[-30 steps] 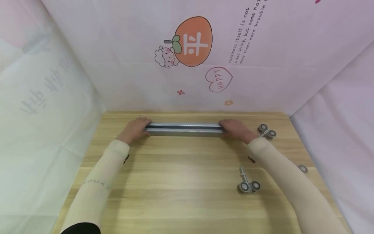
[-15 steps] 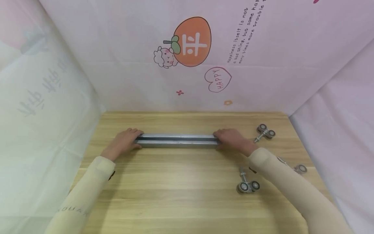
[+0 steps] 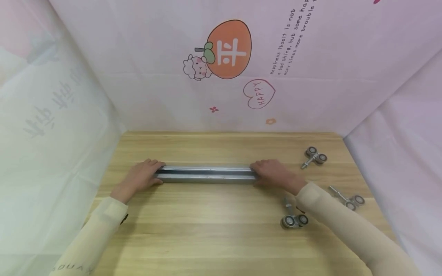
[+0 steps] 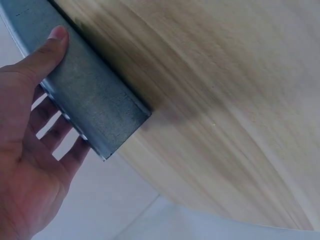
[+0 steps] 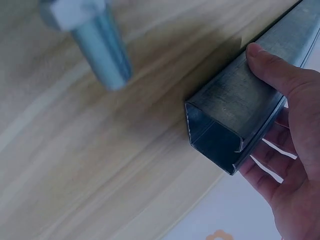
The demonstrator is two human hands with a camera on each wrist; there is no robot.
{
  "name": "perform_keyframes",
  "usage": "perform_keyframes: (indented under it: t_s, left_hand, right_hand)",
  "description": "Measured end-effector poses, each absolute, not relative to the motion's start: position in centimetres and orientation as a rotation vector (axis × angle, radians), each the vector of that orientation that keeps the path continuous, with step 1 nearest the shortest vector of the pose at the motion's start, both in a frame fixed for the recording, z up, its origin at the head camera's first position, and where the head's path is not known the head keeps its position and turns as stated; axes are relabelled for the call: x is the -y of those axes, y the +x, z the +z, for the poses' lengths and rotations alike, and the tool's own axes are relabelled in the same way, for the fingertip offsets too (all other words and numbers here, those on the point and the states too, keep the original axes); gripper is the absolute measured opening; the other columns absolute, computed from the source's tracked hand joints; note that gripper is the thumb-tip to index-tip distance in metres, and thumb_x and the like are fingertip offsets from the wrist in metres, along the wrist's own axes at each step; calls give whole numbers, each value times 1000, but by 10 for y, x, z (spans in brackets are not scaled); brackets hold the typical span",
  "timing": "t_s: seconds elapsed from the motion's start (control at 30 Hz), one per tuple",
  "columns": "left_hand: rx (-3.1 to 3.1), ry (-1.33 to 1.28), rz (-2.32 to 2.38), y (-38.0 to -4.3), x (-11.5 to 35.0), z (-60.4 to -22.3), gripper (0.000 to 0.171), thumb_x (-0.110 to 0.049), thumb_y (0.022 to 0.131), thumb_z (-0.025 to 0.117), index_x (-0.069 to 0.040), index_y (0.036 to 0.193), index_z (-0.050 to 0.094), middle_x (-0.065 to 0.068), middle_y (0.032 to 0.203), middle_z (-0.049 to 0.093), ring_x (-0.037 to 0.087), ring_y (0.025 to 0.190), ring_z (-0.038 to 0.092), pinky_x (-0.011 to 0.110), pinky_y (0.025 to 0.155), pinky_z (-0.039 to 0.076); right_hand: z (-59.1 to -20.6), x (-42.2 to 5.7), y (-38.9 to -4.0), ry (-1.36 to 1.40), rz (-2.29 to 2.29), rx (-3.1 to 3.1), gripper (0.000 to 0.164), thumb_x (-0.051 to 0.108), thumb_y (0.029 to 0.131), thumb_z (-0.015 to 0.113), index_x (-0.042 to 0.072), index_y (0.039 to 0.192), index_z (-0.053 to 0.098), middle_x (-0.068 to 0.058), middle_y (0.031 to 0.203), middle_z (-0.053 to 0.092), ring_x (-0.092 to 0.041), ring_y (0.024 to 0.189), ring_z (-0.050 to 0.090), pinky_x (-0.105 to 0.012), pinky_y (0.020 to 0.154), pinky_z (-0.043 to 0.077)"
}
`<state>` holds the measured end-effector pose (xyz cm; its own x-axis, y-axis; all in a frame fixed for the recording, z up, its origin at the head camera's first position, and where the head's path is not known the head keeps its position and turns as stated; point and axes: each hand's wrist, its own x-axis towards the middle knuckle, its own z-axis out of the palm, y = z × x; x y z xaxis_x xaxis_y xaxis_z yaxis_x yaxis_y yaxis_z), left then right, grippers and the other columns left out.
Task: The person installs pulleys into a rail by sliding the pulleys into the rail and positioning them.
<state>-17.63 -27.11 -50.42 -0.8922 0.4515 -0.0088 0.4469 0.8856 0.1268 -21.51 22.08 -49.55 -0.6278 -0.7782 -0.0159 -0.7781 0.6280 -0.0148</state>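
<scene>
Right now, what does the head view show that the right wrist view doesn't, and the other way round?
Only the head view shows the left hand, the three rollers' wheels and the fruit print.

Only the right wrist view looks into the hollow right end of the rail.

Both show the rail, the right hand holding it, the table, the orange flower and a bolt, blurred in the wrist view.

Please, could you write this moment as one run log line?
left hand: grips metal channel rail, left end | right hand: grips its right end | slot: facing up | roller trolleys: three, right of rail
</scene>
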Motion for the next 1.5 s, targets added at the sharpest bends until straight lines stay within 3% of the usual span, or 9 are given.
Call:
perform_keyframes:
  t_s: [0.17,0.57,0.8,0.93,1.07,1.17,1.3,1.5]
  left_hand:
    - [-3014,726,178,-172,274,-504,68,-41,77,78,-7,132,59,13,122,65,32,106,59,50,85,53]
    - [-2994,682,328,-168,285,-502,67,-34,74,82,-2,129,60,19,118,67,37,107,61,54,93,48]
    - [-2994,693,375,-162,291,-505,67,-35,76,80,-2,130,59,20,119,66,38,107,61,55,93,47]
    - [-2984,682,426,-164,293,-509,67,-35,77,79,-3,132,59,20,121,65,38,110,59,55,96,46]
    - [-2970,662,486,-167,294,-512,67,-33,77,79,-3,133,58,20,123,65,39,112,57,56,99,44]
    - [-2962,655,507,-169,295,-512,67,-33,76,79,-3,133,59,21,123,65,40,113,57,56,99,43]
    - [-2947,645,512,-171,296,-511,67,-33,77,79,-3,133,58,21,125,64,40,114,56,57,99,43]
    - [-2933,652,532,-168,295,-511,67,-32,77,79,-1,133,58,22,126,63,41,115,55,58,100,42]
  right_hand:
    - [-496,-219,-208,-1339,-25,-2813,54,45,74,78,8,111,63,-1,86,65,-16,73,60,-34,64,54]
    - [-501,-234,-205,-1210,-75,-2857,65,48,75,77,6,123,62,-6,100,69,-21,85,63,-42,75,55]
    - [-488,-255,-195,-1088,-139,-2863,69,47,75,78,4,126,62,-1,91,64,-16,77,59,-36,67,54]
    - [-482,-271,-190,-986,-176,-2877,69,46,80,74,0,129,60,-9,101,68,-23,85,64,-42,73,56]
    - [-477,-288,-185,-910,-124,-2893,44,42,85,70,7,113,69,-11,106,68,-28,88,64,-47,73,56]
    - [-478,-295,-180,-869,-102,-2891,22,36,89,66,14,88,69,-2,85,66,-20,71,60,-40,61,55]
    - [-484,-298,-170,-787,-134,-2897,26,38,89,65,19,72,58,8,63,52,-10,53,47,-30,48,46]
    - [-490,-296,-151,-761,-241,-2800,23,35,89,66,22,72,59,11,65,52,-6,54,46,-26,52,45]
